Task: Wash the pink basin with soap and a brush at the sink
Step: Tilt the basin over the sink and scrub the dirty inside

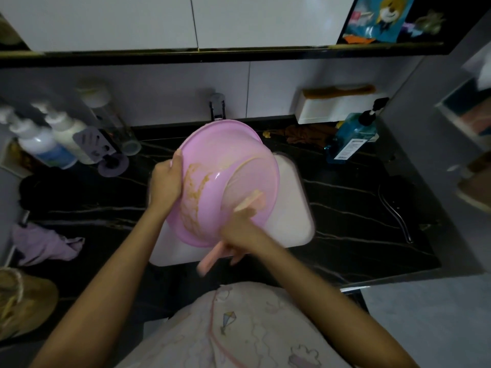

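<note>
Kite-print clothes point(239, 328) fill 6 o'clock. The right hand point(239, 232) curls tight round the pink brush point(251, 202), its head on the pink basin point(225, 160). The left hand point(166, 181) grips the basin's rim at 9 o'clock. The basin tilts over the white sink point(295, 208), with brown smears.

The basin point(220, 155) tilts over the sink point(295, 208), its left rim inside the left hand's point(166, 181) fingers point(176, 166). The brush point(251, 201) head lies against the basin's base, just beyond the right hand's point(239, 227) fingers point(240, 215). The tap point(218, 106) stands behind both hands. Pump bottles point(39, 139) stand well left of the left fingers.
</note>
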Action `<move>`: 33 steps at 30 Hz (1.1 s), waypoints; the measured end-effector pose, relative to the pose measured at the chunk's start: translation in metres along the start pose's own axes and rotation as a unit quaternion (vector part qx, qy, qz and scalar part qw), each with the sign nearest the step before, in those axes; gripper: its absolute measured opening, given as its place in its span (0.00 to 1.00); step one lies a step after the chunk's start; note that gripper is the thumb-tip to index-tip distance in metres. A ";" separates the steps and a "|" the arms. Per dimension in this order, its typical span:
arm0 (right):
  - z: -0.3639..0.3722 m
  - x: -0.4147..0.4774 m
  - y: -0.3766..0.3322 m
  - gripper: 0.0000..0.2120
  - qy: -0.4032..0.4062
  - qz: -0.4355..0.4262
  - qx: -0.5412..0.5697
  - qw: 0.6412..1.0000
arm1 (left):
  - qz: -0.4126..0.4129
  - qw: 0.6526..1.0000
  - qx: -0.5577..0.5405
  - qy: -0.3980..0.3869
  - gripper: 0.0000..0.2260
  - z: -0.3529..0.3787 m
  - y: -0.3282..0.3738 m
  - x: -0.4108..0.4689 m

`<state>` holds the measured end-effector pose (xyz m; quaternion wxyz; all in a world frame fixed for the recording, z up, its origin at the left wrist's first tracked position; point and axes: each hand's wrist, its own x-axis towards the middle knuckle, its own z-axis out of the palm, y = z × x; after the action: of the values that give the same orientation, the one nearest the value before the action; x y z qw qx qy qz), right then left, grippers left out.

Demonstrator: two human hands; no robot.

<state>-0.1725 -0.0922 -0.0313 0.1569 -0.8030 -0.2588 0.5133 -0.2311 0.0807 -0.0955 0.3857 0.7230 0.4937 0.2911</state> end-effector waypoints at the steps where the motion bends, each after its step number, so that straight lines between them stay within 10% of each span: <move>1: 0.010 -0.016 0.000 0.18 -0.043 -0.023 0.052 0.997 | -0.001 1.000 0.006 0.003 0.25 -0.001 -0.001 0.000; 10: -0.003 -0.005 0.001 0.09 -0.044 0.018 0.167 0.985 | 0.021 0.999 0.025 0.007 0.26 0.003 0.003 -0.002; 15: -0.007 0.004 -0.008 0.25 -0.013 -0.021 0.176 0.984 | 0.019 0.999 0.030 0.001 0.25 0.001 0.005 -0.002; 33: -0.002 -0.006 -0.014 0.11 -0.040 0.035 0.296 0.954 | 0.047 0.997 0.059 0.002 0.26 0.002 0.012 0.001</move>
<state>-0.1764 -0.0846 -0.0188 0.3591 -0.7083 -0.0735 0.6033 -0.2230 0.0785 -0.0864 0.3273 0.7665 0.4759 0.2807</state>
